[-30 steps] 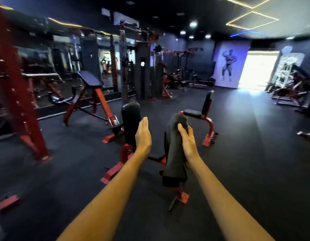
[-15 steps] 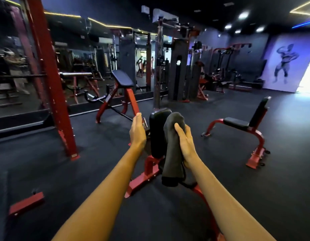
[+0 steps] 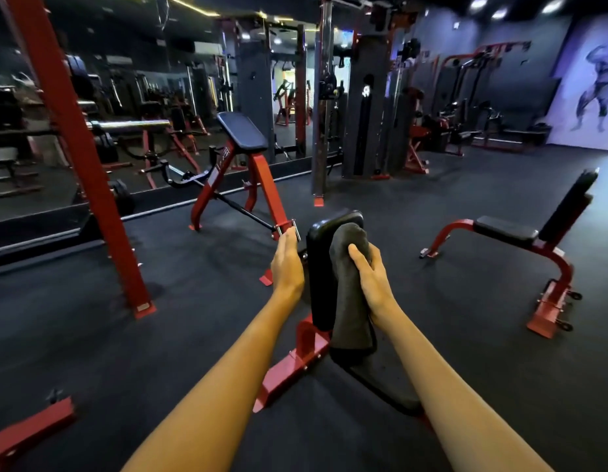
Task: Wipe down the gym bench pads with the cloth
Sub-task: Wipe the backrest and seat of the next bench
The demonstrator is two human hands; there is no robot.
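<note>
Grey cloth [image 3: 350,301] in right grip [image 3: 372,284], against black pad [image 3: 318,267].

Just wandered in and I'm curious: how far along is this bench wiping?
Done: no pad visibly shows as wiped. In hand: the right hand holds the grey cloth against the upright black pad, the left hand open at its left edge. Left: likely the seat and back of the red bench at right, and the sloped pad behind.

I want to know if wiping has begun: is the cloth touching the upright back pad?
Cannot tell: head view shows the cloth overlapping the back pad, depth unclear.
</note>
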